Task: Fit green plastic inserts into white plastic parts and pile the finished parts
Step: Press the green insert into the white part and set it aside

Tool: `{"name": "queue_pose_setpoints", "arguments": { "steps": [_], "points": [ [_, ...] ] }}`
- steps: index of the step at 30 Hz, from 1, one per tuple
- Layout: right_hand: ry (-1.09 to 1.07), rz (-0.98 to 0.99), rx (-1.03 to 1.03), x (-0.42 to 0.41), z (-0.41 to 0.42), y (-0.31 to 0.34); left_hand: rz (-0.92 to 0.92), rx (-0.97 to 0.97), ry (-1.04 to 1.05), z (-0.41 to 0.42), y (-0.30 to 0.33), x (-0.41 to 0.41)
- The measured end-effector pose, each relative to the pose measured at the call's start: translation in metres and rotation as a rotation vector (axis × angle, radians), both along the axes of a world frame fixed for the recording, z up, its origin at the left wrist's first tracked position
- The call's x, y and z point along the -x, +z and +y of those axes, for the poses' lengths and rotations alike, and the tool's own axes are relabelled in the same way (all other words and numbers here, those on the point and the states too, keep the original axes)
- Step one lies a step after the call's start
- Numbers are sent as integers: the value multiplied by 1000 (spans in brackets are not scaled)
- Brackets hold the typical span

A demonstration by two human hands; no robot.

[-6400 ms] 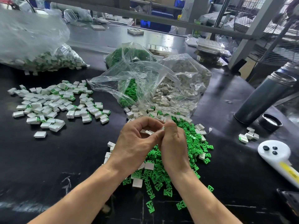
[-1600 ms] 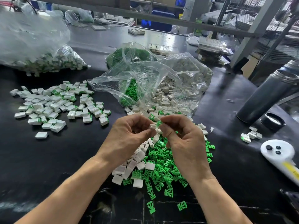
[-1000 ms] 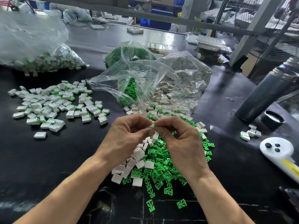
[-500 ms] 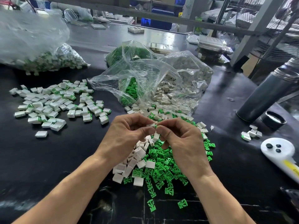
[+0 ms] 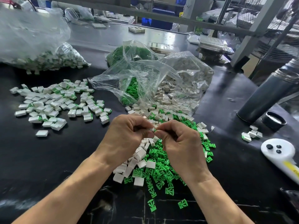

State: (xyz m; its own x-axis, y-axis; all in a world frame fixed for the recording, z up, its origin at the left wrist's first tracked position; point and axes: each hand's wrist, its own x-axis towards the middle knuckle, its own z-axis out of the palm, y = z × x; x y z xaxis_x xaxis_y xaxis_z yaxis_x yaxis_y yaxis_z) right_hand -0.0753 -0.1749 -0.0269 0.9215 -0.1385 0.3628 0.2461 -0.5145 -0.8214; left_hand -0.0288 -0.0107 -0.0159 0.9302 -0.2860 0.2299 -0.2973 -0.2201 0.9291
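The black worktable (image 5: 48,159) carries loose green inserts (image 5: 161,168) and white parts (image 5: 137,154) under the grip, finished parts (image 5: 53,102) far left, clear bags (image 5: 153,81) behind.

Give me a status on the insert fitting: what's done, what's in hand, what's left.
Done: a pile of finished parts lies spread on the black table to the left, white with green showing. In hand: the left hand and right hand pinch a white part between their fingertips; whether the insert is seated is hidden. Left: the loose green inserts and white parts under the hands, plus the open bag behind.
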Motion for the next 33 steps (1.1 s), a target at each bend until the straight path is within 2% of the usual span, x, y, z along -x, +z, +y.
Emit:
{"name": "queue_pose_setpoints", "arguments": {
  "steps": [16, 19, 22, 28, 33],
  "points": [
    [-36, -75, 222, 2, 3, 0, -100, -158, -8, 4, -2, -2],
    [-20, -2, 15, 2, 3, -2, -75, -125, 17, 2, -2, 0],
    [-14, 42, -204, 1, 5, -2, 56, 16, 24, 1, 0, -1],
    [18, 73, -303, 3, 2, -1, 173, 132, 0, -3, -2, 2],
    [37, 72, -349, 3, 1, -1, 189, 186, 3, -4, -6, 2]
  ]
}}
